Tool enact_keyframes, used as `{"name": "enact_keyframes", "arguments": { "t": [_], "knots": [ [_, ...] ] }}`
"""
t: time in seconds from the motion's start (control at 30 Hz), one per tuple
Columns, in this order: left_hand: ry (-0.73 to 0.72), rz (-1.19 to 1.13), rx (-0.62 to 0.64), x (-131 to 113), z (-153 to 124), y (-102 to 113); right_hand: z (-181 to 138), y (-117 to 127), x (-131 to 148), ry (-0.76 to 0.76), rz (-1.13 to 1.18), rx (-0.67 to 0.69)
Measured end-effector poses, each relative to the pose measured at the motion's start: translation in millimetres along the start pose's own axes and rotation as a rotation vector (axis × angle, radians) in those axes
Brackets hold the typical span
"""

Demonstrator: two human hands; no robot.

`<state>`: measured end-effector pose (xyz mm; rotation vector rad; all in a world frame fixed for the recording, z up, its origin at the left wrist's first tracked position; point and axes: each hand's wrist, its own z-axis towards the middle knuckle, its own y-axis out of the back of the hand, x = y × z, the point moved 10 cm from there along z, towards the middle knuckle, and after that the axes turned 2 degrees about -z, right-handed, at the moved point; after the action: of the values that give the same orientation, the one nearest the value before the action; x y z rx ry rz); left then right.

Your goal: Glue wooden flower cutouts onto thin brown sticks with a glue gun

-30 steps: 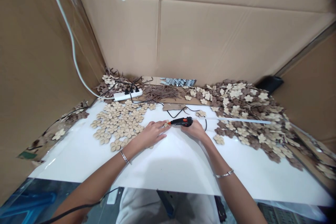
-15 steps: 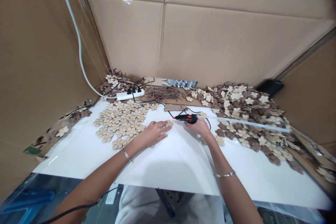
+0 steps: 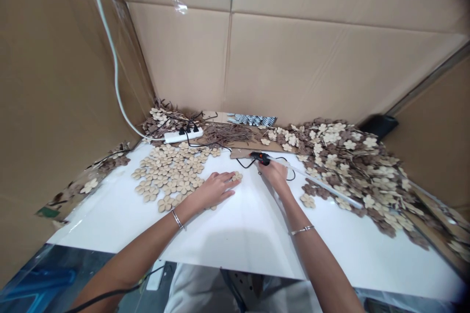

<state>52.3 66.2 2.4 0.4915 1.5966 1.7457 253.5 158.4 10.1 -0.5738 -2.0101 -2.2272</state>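
My left hand [image 3: 216, 188] lies low over the white tabletop, its fingertips gripping the edge of a beige flower piece [image 3: 237, 176] against the surface. The thumb is stretched out below it. Wrapped round a black and orange hot glue gun [image 3: 260, 157] is my right hand [image 3: 276, 172], farther back and to the right. A long translucent glue stick [image 3: 316, 182] trails from the gun towards the right. The gun's nozzle points left, over a small cardboard piece [image 3: 240, 153]; whether they touch I cannot tell. Many beige flowers [image 3: 176, 168] are spread left of my left hand.
A white power strip [image 3: 183, 135] with black plugs stands at the back left. Brown stems [image 3: 229, 133] lie at the back. Brown and cream flowers [image 3: 341, 156] are heaped on the right. Cardboard walls [image 3: 286, 63] enclose the table. The gun's black cord [image 3: 244, 165] loops near my right hand.
My right hand has moved the glue gun away from the flower, back towards the cardboard piece, and the glue stick now slants more downward. My left hand has stayed at the flower.
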Motion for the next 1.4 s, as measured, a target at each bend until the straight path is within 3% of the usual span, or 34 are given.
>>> {"name": "enact_keyframes", "arguments": {
  "t": [0.27,0.4,0.53,0.63,0.77,0.9,1.07,1.17,1.3,1.33,1.4],
  "knots": [
    [0.005,-0.033,0.013,-0.8,-1.5,1.5,-18.5,2.9,13.7,0.324,-0.142,0.007],
    [-0.008,-0.124,0.063,1.8,-6.7,6.4,-25.9,1.2,10.4,0.366,-0.096,0.044],
    [0.001,-0.233,0.055,10.3,-1.3,28.6,-30.5,1.9,5.2,0.373,-0.056,0.109],
    [0.079,-0.181,-0.084,33.0,25.2,55.7,-30.6,12.4,-0.4,0.36,-0.008,0.087],
    [0.253,0.094,-0.238,80.9,81.3,79.5,-29.3,43.8,-5.3,0.344,0.093,-0.121],
    [0.281,0.208,-0.116,112.0,133.1,61.5,-31.6,57.2,-3.3,0.346,0.178,-0.228],
    [0.254,0.182,-0.099,118.1,156.4,43.4,-34.1,55.0,0.7,0.383,0.241,-0.274],
    [0.252,0.132,-0.132,115.8,159.6,45.4,-35.9,55.8,1.2,0.41,0.314,-0.314],
    [0.303,0.008,-0.221,106.7,154.4,65.3,-39.4,61.5,3.6,0.431,0.545,-0.329],
    [0.336,-0.102,-0.259,103.5,149.8,72.0,-39.8,62.8,3.9,0.427,0.641,-0.317],
    [0.418,-0.534,-0.366,97.2,135.6,81.7,-39.6,63.2,4.8,0.405,0.849,-0.265]
  ]
}}
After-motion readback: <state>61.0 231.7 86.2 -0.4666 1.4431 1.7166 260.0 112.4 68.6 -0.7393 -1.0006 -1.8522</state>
